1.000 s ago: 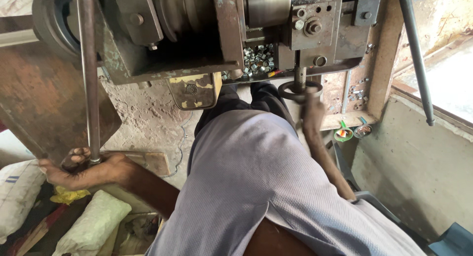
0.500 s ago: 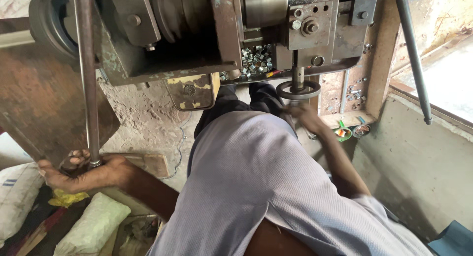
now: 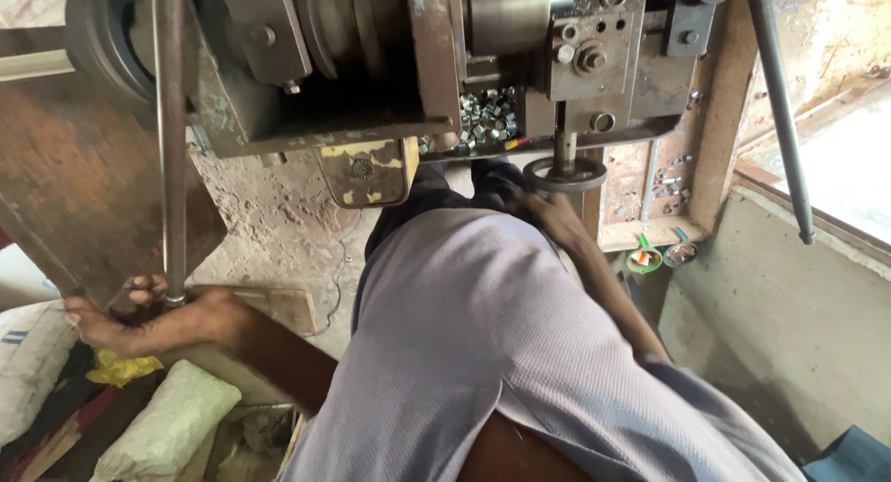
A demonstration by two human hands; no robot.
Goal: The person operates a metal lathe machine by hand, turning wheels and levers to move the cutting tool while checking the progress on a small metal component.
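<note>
Grimy workshop, old lathe (image 3: 408, 64) above my lap.
My left hand (image 3: 139, 320) closed on rod (image 3: 170, 148) to steady it; right hand (image 3: 548, 213) at handwheel (image 3: 564, 174), grip unclear.

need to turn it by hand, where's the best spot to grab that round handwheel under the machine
Grip the handwheel by its outer rim, coming up from below on the near side, where the right hand already is. It lies flat on a vertical spindle with the machine body close above, so a top approach looks blocked.
</note>
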